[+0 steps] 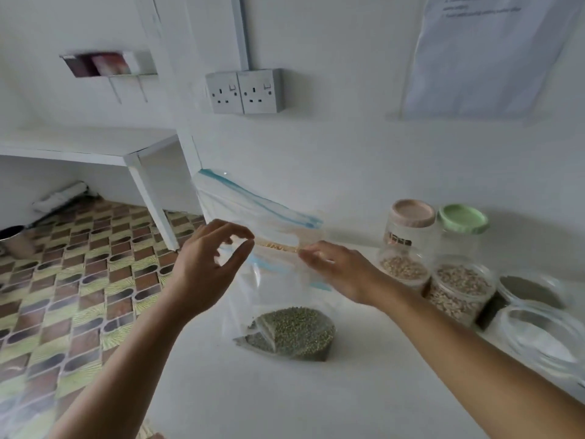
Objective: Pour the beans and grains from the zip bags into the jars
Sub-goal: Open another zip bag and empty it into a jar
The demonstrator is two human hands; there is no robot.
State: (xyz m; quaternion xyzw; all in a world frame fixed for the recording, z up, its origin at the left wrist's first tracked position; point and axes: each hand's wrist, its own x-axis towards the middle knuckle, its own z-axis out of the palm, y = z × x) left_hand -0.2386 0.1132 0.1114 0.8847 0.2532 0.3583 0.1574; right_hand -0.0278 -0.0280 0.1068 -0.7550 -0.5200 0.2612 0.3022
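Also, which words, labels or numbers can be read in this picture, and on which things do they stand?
No text here can be read.
Sheet of paper on the wall: printed lines, too blurred to read.
Dark label on the pink-lidded jar: too blurred to read.
No other text shows.

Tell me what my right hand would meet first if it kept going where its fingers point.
The green-bean bag, at its top edge, which the right hand seems to pinch already; beyond it, probably the left hand.
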